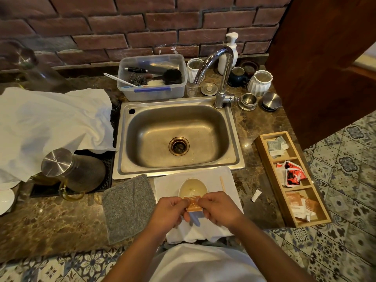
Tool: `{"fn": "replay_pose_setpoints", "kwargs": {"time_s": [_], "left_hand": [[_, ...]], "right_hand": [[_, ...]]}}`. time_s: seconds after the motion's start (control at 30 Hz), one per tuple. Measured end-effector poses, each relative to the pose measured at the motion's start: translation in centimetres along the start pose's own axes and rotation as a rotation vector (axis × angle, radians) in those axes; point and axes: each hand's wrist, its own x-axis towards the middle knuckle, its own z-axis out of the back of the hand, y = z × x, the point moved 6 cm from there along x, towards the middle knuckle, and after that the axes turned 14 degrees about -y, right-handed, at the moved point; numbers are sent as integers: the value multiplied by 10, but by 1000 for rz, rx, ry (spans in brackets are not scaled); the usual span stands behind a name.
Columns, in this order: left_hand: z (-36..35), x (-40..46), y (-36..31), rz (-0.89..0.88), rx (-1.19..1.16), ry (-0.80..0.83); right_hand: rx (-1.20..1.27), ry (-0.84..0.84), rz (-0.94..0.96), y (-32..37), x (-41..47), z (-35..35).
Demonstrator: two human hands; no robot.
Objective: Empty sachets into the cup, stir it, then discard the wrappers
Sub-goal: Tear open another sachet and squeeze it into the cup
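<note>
A small orange sachet (194, 204) is pinched between both my hands just in front of a pale cup (192, 187). My left hand (169, 212) grips its left edge and my right hand (218, 208) grips its right edge. The cup stands on a white cloth (168, 185) below the sink and holds a little white powder. A wooden stir stick (222, 183) lies on the cloth to the cup's right. A torn white wrapper (256, 195) lies on the counter further right.
A wooden tray (262, 144) with three compartments of sachets sits at the right counter edge. A steel sink (177, 137) lies behind the cup. A grey cloth (128, 206) lies left of it, a lidded jug (71, 171) further left.
</note>
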Motion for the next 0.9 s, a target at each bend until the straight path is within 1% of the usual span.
{"fn": "replay_pose_setpoints", "kwargs": {"time_s": [0.27,0.57,0.9], "left_hand": [[-1,2,0,-6,26,11],[-3,5,-1,31,-30,40],[-2,6,-2,47,-29,32]], "right_hand": [[33,-5,-42,-4,1,-1],[91,-7,-52,1,2,2],[58,-6,-34,4,2,3]]}}
